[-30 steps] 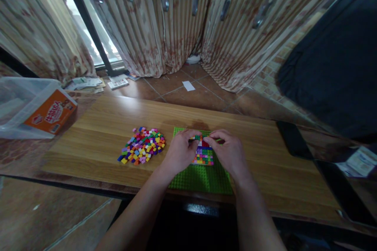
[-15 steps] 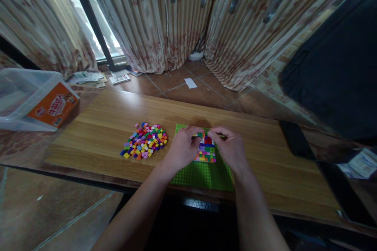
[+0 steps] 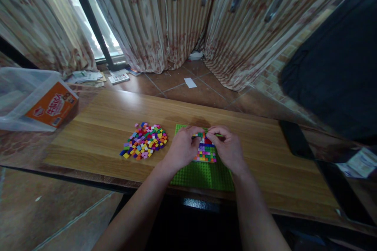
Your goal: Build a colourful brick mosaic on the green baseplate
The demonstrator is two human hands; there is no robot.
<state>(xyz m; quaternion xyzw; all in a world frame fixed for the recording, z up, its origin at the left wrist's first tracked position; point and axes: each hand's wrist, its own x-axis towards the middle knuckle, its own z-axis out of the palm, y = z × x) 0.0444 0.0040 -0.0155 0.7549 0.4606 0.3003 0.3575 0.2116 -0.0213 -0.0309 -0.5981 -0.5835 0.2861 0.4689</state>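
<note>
A green studded baseplate (image 3: 203, 178) lies on the wooden board, partly under my hands. On it sits a patch of small coloured building bricks (image 3: 207, 152) set in tight rows. My left hand (image 3: 183, 147) rests at the patch's left side, with fingers curled in near its top left corner. My right hand (image 3: 229, 147) is at the upper right, thumb and index finger pinched over the red bricks. Whatever lies between the fingertips of either hand is too small or hidden. Loose bricks (image 3: 145, 141) form a mixed pile left of the baseplate.
The wooden board (image 3: 97, 137) spans the low table. A clear plastic tub (image 3: 38, 100) with an orange label stands at the left. A black phone-like slab (image 3: 296, 139) lies at the right edge, near some paper packets (image 3: 361, 163). Curtains (image 3: 165, 27) hang behind.
My right hand has shifted very slightly to the left, with its fingers still over the top of the brick patch. The left hand stays in place.
</note>
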